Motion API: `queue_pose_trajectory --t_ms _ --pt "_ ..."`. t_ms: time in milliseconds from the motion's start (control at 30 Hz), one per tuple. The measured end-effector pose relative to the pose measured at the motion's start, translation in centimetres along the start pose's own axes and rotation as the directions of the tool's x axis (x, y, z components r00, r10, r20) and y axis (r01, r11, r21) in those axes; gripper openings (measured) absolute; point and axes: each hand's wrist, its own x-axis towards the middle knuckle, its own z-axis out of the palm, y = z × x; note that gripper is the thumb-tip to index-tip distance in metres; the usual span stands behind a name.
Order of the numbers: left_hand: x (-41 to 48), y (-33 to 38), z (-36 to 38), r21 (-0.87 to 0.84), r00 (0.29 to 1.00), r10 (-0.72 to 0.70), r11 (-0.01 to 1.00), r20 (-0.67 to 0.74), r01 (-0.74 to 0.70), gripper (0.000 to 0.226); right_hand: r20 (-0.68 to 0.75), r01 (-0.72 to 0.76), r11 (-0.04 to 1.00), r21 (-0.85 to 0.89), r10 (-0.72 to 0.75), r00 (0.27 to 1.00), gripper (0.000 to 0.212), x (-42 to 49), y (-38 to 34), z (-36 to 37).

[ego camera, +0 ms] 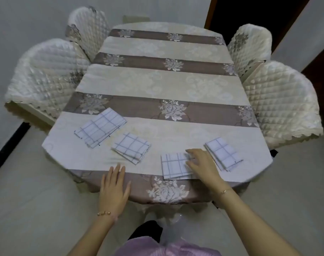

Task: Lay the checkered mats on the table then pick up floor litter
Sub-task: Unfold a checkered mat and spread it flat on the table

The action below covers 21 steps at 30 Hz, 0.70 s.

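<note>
Several folded white mats with a grey check lie near the front edge of the table (166, 85). One mat (100, 127) is at the left, a second mat (131, 146) sits just right of it, a third mat (173, 166) lies at the front, and a fourth mat (223, 156) is at the right. My right hand (202, 164) rests on the third mat's right part, fingers bent at its top edge. My left hand (114, 185) lies flat, fingers straight, on the tablecloth's front edge, holding nothing.
A striped floral tablecloth covers the table. Quilted cream chairs stand at the left (46, 74), back left (89, 28), back right (250, 43) and right (281, 100). Pale floor (28, 191) lies on both sides of me; a clear plastic piece (176, 224) shows by my legs.
</note>
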Motion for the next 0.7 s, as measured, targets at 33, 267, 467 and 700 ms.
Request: queue_pose_trajectory --t_ms 33,267,467,700 --pt "0.1 -0.2 0.3 -0.02 1.0 -0.004 1.0 -0.031 0.003 0.09 0.035 0.017 0.998 -0.061 -0.015 0.999 0.041 0.7 0.0 0.3" --pt "0.5 -0.4 -0.4 0.055 0.997 -0.001 0.998 -0.073 0.005 0.082 0.092 -0.032 0.941 -0.337 0.067 0.994 0.029 2.9 -0.1 1.3" --pt "0.6 -0.3 -1.1 0.042 0.998 0.001 0.999 -0.058 0.002 0.083 0.086 -0.249 0.952 0.179 0.237 0.968 0.015 3.6 -1.2 0.5" --pt "0.7 2.1 -2.9 -0.276 0.985 0.009 0.959 -0.171 -0.057 0.054 0.157 -0.36 0.634 0.684 0.354 0.922 0.006 2.9 -3.3 -1.1"
